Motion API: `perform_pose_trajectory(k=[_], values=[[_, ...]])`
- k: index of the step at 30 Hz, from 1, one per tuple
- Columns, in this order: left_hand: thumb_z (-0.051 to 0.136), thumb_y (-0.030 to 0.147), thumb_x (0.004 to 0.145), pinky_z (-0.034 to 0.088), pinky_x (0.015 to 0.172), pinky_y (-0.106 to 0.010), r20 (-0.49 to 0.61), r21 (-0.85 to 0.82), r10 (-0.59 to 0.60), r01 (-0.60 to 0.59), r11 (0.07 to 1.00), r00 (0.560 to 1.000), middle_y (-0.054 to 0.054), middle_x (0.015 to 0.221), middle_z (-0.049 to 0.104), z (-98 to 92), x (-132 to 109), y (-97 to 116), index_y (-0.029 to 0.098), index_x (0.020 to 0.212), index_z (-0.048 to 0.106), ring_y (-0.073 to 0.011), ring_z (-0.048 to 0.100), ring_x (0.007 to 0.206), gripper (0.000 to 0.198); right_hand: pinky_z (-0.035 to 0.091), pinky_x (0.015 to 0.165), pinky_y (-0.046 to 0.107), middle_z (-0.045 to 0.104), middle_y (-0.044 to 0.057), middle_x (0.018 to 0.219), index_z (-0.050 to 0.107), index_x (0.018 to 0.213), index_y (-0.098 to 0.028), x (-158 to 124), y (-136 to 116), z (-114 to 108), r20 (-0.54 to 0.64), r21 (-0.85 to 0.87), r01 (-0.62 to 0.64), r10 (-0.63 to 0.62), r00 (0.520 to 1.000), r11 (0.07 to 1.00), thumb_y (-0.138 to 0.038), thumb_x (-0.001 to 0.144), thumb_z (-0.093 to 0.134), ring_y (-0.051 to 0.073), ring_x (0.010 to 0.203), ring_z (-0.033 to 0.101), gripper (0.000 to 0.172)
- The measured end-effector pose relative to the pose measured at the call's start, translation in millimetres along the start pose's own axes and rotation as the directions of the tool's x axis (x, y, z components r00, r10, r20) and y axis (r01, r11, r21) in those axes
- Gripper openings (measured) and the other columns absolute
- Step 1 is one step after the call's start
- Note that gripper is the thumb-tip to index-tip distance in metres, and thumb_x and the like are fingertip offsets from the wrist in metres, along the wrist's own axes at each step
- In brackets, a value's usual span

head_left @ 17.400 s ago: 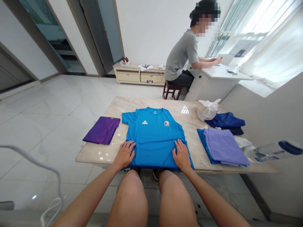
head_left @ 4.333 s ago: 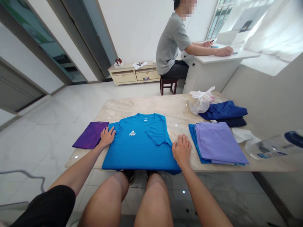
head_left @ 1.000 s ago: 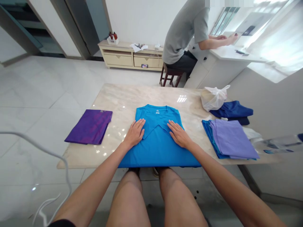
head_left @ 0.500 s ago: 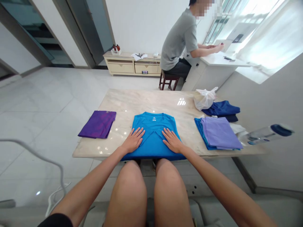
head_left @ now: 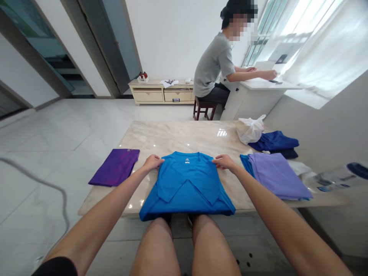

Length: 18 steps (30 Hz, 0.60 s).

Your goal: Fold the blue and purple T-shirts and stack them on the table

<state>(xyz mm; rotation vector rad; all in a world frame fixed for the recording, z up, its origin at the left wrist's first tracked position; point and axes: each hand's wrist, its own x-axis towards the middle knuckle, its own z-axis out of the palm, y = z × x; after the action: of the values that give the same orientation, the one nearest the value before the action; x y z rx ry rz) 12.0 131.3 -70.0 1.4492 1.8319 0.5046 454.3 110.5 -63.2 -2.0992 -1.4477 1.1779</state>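
Observation:
A bright blue t-shirt lies on the marble table in front of me, both sleeves folded in over its front, its hem hanging over the near edge. My left hand pinches the left shoulder corner of the shirt. At the right shoulder corner my right hand is closed on the cloth in the same way. My bare knees show below the table edge.
A folded purple garment lies at the table's left. At the right are a lilac and blue folded stack, dark blue clothes, a white plastic bag and a clear bottle. A seated person works at a white desk behind.
Both hands have moved from lying flat on the folded sleeves up to the shoulder corners and closed on the cloth. The camera view has shifted a little.

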Motion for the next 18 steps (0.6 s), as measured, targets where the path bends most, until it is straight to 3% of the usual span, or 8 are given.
perform_pose_trajectory(k=[4, 10, 14, 18], values=[[0.097, 0.073, 0.059, 0.041, 0.055, -0.026, 0.185, -0.043, -0.075, 0.084, 0.996, 0.980, -0.001, 0.064, 0.067, -2.6, 14, 4, 0.019, 0.077, 0.070, -0.0190, 0.065, 0.064, 0.063, 0.046, 0.059, 0.024, 0.079, 0.008, 0.091, 0.078, 0.098, -0.017, 20, -11, -1, 0.138, -0.019, -0.072, 0.074, 0.988, 0.997, -0.053, 0.078, 0.097, 0.017, 0.076, 0.070, 0.046], [0.102, 0.078, 0.038, 0.022, 0.047, -0.025, 0.340, -0.056, -0.103, 0.129, 0.990, 0.935, 0.004, 0.055, 0.052, -4.8, 18, 15, 0.019, 0.069, 0.070, -0.0108, 0.043, 0.051, 0.074, 0.044, 0.058, 0.025, 0.071, 0.004, 0.081, 0.076, 0.086, -0.017, 26, -22, -4, 0.202, -0.081, -0.122, 0.136, 0.970, 0.989, -0.051, 0.063, 0.105, 0.014, 0.072, 0.059, 0.050], [0.104, 0.073, 0.040, 0.019, 0.046, -0.025, 0.343, -0.074, -0.092, 0.125, 0.989, 0.935, 0.003, 0.052, 0.052, 1.0, 16, 24, 0.019, 0.064, 0.068, -0.0104, 0.041, 0.048, 0.069, 0.041, 0.055, 0.022, 0.064, -0.001, 0.073, 0.072, 0.079, -0.019, 15, -28, -8, 0.274, -0.019, -0.032, 0.036, 0.961, 0.999, -0.051, 0.060, 0.105, 0.011, 0.067, 0.053, 0.050], [0.106, 0.057, 0.053, 0.023, 0.047, -0.025, 0.270, -0.134, -0.038, 0.076, 0.988, 0.962, 0.002, 0.052, 0.055, 2.3, 16, 29, 0.018, 0.067, 0.074, -0.0115, 0.046, 0.050, 0.052, 0.046, 0.058, 0.022, 0.071, 0.002, 0.075, 0.076, 0.084, -0.019, 9, -33, -13, 0.184, 0.017, 0.006, -0.009, 0.983, 1.000, -0.041, 0.063, 0.102, 0.014, 0.071, 0.062, 0.040]])
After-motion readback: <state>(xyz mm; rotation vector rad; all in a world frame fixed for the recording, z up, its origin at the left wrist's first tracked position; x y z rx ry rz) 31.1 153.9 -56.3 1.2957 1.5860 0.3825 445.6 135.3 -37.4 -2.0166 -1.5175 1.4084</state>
